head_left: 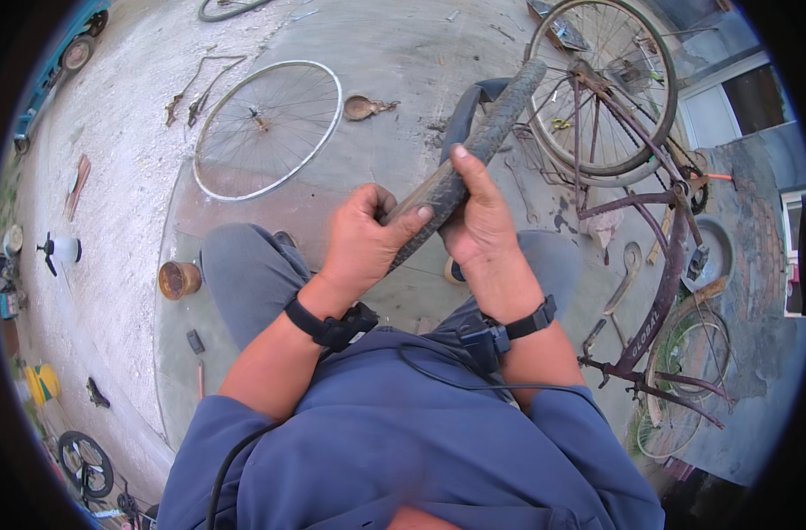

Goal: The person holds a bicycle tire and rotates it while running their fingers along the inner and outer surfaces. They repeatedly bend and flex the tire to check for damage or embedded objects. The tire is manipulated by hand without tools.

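Between my hands, in front of my knees, a worn black bicycle tyre [482,140] is held up at a slant, its far end toward the upper right. My left hand [360,237] grips the near part, thumb lying across the tread and fingers curled at the side. Further along, my right hand [482,216] is closed round it, thumb on top and fingers hidden beneath. A dark, smooth rubber band, perhaps an inner tube [460,124], loops behind the tyre. Ahead to the left, a bare spoked wheel rim [339,106] lies on the ground.
A rusty bicycle frame [659,309] with a wheel [668,132] stands along my right. By my left knee is a rusty tin [179,280]. A brown saddle [360,108] lies beyond the rim. Wrenches [631,265] lie at right; a spray bottle [64,250] stands far left.
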`<state>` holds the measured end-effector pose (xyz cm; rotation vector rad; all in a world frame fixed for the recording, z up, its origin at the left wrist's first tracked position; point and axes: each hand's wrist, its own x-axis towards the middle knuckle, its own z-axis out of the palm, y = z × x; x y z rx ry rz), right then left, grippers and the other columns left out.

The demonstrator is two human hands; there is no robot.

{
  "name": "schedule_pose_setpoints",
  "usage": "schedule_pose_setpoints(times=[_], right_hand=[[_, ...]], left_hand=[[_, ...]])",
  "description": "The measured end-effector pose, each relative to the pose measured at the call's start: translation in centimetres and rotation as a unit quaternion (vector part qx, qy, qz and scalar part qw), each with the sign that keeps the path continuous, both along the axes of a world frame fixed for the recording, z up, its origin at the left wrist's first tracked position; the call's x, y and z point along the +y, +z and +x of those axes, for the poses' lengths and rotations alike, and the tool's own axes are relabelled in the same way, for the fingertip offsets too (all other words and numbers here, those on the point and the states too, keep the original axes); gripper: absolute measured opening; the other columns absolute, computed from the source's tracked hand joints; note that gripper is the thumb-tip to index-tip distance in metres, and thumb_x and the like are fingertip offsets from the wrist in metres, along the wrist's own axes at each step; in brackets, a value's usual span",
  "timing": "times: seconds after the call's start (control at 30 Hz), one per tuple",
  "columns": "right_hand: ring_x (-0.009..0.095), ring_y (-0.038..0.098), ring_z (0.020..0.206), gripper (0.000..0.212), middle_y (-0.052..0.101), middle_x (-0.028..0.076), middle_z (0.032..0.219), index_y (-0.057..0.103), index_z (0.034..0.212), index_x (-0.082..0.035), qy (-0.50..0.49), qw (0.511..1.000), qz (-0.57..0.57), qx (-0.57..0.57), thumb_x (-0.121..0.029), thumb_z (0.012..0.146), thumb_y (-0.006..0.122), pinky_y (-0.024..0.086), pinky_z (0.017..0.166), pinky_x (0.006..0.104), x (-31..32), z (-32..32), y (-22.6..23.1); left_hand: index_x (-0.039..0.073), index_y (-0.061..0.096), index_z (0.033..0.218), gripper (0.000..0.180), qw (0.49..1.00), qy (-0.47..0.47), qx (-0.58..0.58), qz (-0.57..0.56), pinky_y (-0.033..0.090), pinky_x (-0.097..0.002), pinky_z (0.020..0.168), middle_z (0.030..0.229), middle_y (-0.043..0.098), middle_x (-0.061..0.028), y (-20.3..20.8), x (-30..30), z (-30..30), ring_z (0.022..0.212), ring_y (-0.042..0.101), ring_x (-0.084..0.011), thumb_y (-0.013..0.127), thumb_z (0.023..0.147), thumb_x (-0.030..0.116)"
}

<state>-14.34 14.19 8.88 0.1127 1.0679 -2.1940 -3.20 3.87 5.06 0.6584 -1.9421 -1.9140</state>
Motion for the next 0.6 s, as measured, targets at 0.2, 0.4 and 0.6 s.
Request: schedule_pose_setpoints(times=[0.2,0.4,0.6], right_hand=[[0.018,0.060,0.087,0.026,0.062,0.002,0.093,0.063,0.101,-0.013,-0.028,0.999,0.041,0.010,-0.025,0.086,0.079,0.051,0.080,0.0374,0.0,-2.4,0.3],[0.018,0.060,0.088,0.026,0.063,0.002,0.095,0.063,0.103,-0.011,-0.002,0.998,0.048,0.047,-0.023,0.086,0.079,0.051,0.080,0.0372,-0.5,-2.3,-0.4],[0.018,0.062,0.085,0.025,0.064,0.002,0.094,0.063,0.104,-0.010,0.005,0.998,0.041,0.046,-0.022,0.088,0.077,0.052,0.078,0.0365,-0.4,-1.3,-0.1]], left_hand=[[0.005,0.053,0.081,0.038,0.999,-0.009,-0.038,-0.031,0.037,-0.0259,0.056,0.072,0.048,0.0027,-0.4,0.9,0.0,0.068,0.041,-0.0068,0.084,0.084,0.026],[0.004,0.049,0.075,0.055,0.999,0.029,0.002,-0.025,0.041,-0.0308,0.054,0.067,0.046,-0.0019,-1.3,-0.2,0.6,0.065,0.043,-0.0109,0.090,0.075,0.039],[0.003,0.050,0.075,0.053,0.997,0.038,0.010,-0.062,0.040,-0.0301,0.054,0.068,0.046,-0.0017,-1.5,-0.3,1.2,0.066,0.043,-0.0105,0.090,0.075,0.038]])
